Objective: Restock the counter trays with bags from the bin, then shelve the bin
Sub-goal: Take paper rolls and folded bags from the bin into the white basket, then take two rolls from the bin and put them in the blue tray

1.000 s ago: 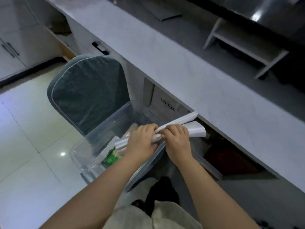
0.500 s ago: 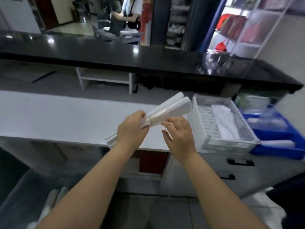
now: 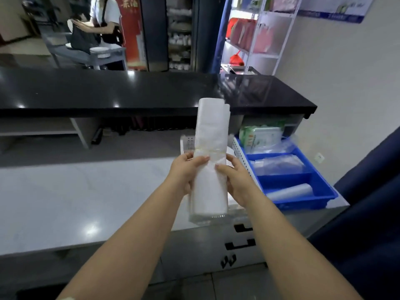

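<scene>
I hold a white bundle of plastic bags (image 3: 211, 135), tied with a thin band around its middle, upright in front of me over the counter's right part. My left hand (image 3: 185, 173) grips its left side and my right hand (image 3: 236, 177) its right side. Behind the bundle stands a white slotted tray (image 3: 187, 144), mostly hidden by the bags. To its right sits a blue tray (image 3: 311, 191) holding clear bags and a white roll (image 3: 290, 191). The bin is out of view.
The pale counter (image 3: 75, 195) stretches left. A raised black counter top (image 3: 129, 92) runs behind it. A green-and-white packet (image 3: 262, 135) lies behind the blue tray. Drawers with black handles (image 3: 240, 244) are below. A dark blue chair back (image 3: 368, 213) stands at the right. A person stands far back.
The bundle came up from the bin by the floor, moved right, and turned from slanted to upright over the white tray. My right hand has taken hold of it again. The view rose to the counter.
</scene>
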### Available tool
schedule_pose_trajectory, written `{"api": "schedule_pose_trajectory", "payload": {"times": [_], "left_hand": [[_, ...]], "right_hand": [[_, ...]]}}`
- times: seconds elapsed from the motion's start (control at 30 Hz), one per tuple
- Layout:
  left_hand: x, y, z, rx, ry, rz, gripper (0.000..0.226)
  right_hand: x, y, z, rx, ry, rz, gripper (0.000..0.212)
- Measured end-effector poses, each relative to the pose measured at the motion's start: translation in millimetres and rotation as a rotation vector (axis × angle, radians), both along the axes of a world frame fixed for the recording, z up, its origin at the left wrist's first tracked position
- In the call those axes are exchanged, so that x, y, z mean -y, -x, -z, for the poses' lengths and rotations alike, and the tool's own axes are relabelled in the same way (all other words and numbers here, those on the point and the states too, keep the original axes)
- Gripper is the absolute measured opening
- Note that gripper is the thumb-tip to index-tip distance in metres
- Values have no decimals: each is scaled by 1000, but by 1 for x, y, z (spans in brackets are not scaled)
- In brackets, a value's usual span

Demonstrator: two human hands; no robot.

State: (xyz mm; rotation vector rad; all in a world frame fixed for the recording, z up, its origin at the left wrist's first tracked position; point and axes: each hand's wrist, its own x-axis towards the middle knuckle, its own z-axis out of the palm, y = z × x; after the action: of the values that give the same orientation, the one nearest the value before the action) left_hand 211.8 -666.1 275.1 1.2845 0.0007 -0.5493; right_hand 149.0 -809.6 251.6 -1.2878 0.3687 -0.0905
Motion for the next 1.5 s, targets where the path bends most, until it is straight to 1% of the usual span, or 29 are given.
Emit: {"api": "schedule_pose_trajectory", "payload": {"times": [0.03, 0.1, 0.2, 0.27, 0.33, 0.4, 0.47, 0.5, 0.53, 0.6, 0.67, 0.77, 0.8, 0.87, 0.93, 1.1, 1.2, 1.3, 1.5], "left_hand": [[8, -9, 4, -43, 10, 18, 31], [19, -29, 16, -55, -55, 35, 31], [24, -62, 35, 97, -288, 46, 21], [20, -84, 47, 237, -484, 70, 22], [12, -106, 58, 328, -644, 76, 25], [3, -124, 68, 376, -731, 40, 24], [-3, -137, 77, 443, -754, 17, 19], [-4, -141, 81, 489, -771, 21, 18], [-5, -144, 84, 535, -800, 39, 19], [-6, -148, 90, 615, -872, 98, 23], [-4, -147, 94, 697, -928, 158, 28], [-1, -138, 94, 809, -1000, 214, 32], [-2, -133, 93, 846, -1033, 224, 33], [-8, -124, 89, 924, -1092, 214, 35], [-19, -111, 82, 982, -1128, 161, 35], [-69, -57, 66, 1059, -1268, 33, 35], [-117, -11, 59, 1029, -1373, -76, 35], [-168, 35, 54, 960, -1469, -160, 36], [-268, 126, 59, 758, -1583, -261, 37]], "right_hand": [[8, -10, 4, -3, -44, -2, 40], [22, -30, 14, -42, -58, 7, 42], [36, -62, 32, -140, -17, -13, 43], [41, -82, 45, -197, -40, -33, 43], [42, -100, 58, -261, -52, -50, 42], [38, -116, 72, -329, -75, -38, 43], [32, -127, 86, -393, -64, -9, 45], [29, -130, 92, -421, -9, 5, 47], [28, -132, 99, -442, 100, 15, 48], [27, -132, 107, -444, 414, 16, 49], [25, -128, 107, -395, 664, -4, 50], [20, -123, 96, -355, 958, -78, 53], [18, -123, 91, -310, 1046, -90, 54], [11, -120, 75, -161, 1147, -113, 50], [-2, -114, 58, -26, 1238, -173, 46], [-51, -82, 29, 266, 1536, -281, 39], [-89, -54, 17, 423, 1639, -337, 37], [-131, -27, 9, 563, 1692, -384, 33], [-231, 30, 8, 767, 1632, -516, 30]]}}
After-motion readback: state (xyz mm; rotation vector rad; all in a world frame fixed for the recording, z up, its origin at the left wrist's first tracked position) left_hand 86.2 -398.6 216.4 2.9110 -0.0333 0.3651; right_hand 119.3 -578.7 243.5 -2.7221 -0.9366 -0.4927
